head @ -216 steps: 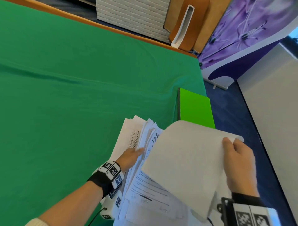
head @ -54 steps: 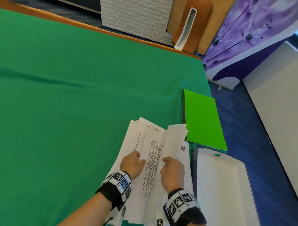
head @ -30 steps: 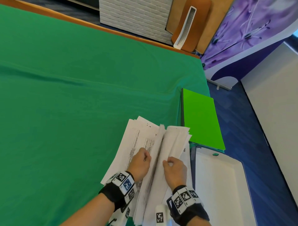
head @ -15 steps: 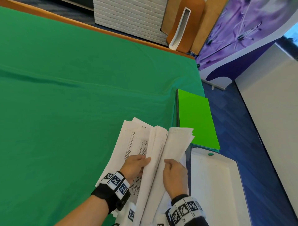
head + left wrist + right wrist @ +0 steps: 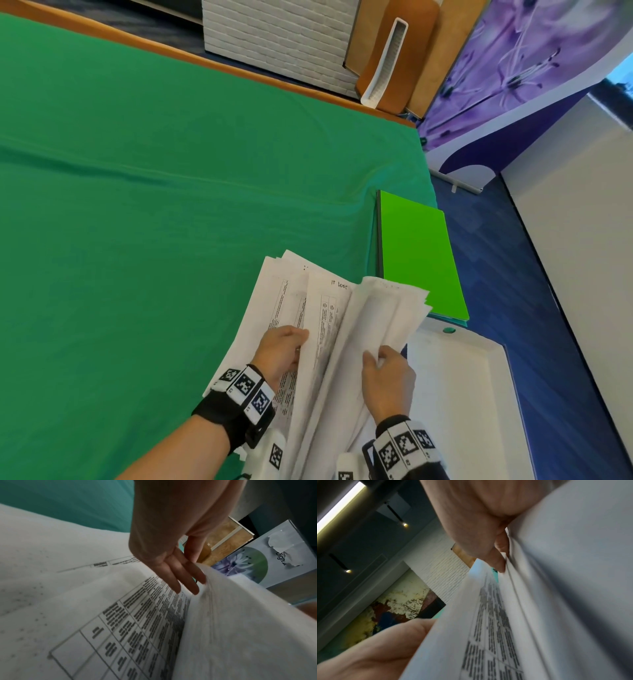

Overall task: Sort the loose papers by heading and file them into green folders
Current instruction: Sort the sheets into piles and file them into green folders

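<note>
Left hand (image 5: pixel 281 349) lies with its fingers (image 5: pixel 173 573) straight and flat on a printed table sheet of the paper stack (image 5: pixel 284 308), pinning the left half to the green tablecloth (image 5: pixel 154 212). Right hand (image 5: pixel 388 380) has thumb and fingers curled round a lifted sheaf of papers (image 5: pixel 380 318), bent up and back from the stack. Just right of the papers lies the green folder (image 5: pixel 416 253), at the table's edge. Nearer, beside the right hand, sits a white tray (image 5: pixel 459 411).
</note>
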A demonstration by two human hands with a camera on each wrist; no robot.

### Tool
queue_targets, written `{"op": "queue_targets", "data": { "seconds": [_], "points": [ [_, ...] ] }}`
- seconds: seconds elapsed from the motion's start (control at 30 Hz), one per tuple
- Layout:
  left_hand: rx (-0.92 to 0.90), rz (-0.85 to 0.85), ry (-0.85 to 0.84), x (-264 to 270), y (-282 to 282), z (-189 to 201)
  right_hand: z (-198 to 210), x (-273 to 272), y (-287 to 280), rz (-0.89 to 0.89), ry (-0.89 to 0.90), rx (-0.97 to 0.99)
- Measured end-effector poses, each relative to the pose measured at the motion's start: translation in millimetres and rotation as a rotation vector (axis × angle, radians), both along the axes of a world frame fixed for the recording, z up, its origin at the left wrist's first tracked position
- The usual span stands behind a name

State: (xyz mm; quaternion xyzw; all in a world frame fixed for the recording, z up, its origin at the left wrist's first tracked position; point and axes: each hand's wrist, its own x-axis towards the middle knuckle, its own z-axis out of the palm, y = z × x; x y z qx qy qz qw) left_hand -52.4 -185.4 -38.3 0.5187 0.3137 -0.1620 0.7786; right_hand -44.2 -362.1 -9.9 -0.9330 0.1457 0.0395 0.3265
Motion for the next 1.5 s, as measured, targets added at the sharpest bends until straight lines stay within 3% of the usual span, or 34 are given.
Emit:
{"op": "queue_targets", "data": {
  "seconds": [0.17,0.27,0.43,0.53,0.57,0.67,0.73,0.8,0.87,1.03,1.1,1.2,1.33,1.4,1.5],
  "points": [
    [0.066,-0.044,-0.028,0,0,2,8,-6,5,0.014,-0.045,0.089],
    [0.131,-0.091,-0.037,1,-9,0,10,-9,14,0.144,-0.081,0.041],
    [-0.003,-0.206,-0.074,-1,-27,18,8,-3,22,0.154,-0.074,0.053],
    [0.014,-0.282,-0.091,1,-20,15,4,-5,22,0.176,-0.073,0.007],
    [0.129,-0.279,-0.102,3,-16,11,0,-5,22,0.193,-0.063,-0.031],
    [0.789,-0.275,0.007,8,0,-4,-1,-8,21,0.178,-0.061,-0.038],
    [0.952,-0.275,0.127,7,7,-11,2,-8,21,0.169,-0.070,-0.001],
    [0.919,-0.291,0.207,7,9,-17,0,-8,20,0.195,-0.085,-0.006],
    [0.874,-0.332,0.178,6,11,-19,-4,-7,20,0.240,-0.077,-0.048],
    [0.805,-0.368,-0.192,0,0,-7,-15,-4,20,0.234,-0.074,-0.097],
    [0.765,-0.366,-0.251,-1,-8,-4,-16,-3,21,0.224,-0.093,-0.087],
    [0.657,-0.335,-0.298,1,-19,-2,-16,-3,25,0.179,-0.097,-0.035],
    [0.411,-0.514,-0.352,2,-29,4,-14,-1,23,0.130,-0.094,-0.050],
    [0.242,-0.504,-0.334,1,-27,5,-15,2,17,0.113,-0.088,-0.032],
    [0.178,-0.409,-0.291,1,-23,-1,-13,2,13,0.083,-0.079,-0.004]
  ]
}}
